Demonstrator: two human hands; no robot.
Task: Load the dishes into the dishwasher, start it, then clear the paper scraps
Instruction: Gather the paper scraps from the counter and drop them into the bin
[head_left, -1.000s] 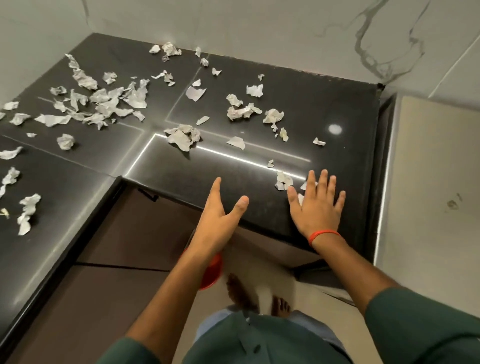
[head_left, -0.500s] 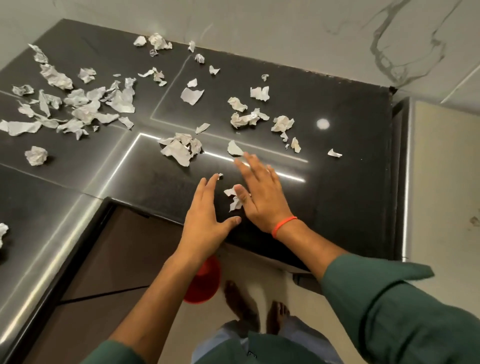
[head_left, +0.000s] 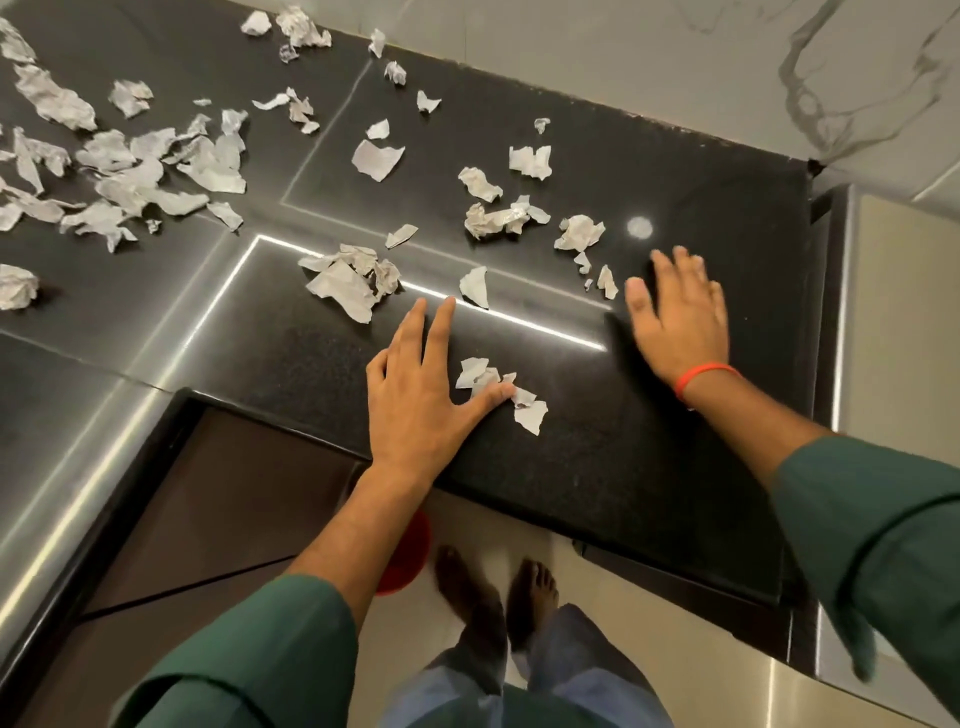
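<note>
The left hand (head_left: 415, 395) lies flat and spread on the black counter (head_left: 597, 467), its thumb touching a small heap of paper scraps (head_left: 498, 389) near the front edge. The right hand (head_left: 675, 317), open and blurred, rests beside more scraps (head_left: 579, 234) scattered farther back.

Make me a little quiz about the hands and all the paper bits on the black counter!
1. True or false: the left hand lies flat on the counter.
2. Which hand wears the orange band? A) left B) right
3. What touches the left thumb?

Key
1. True.
2. B.
3. A small pile of paper scraps near the counter's front edge.
</note>
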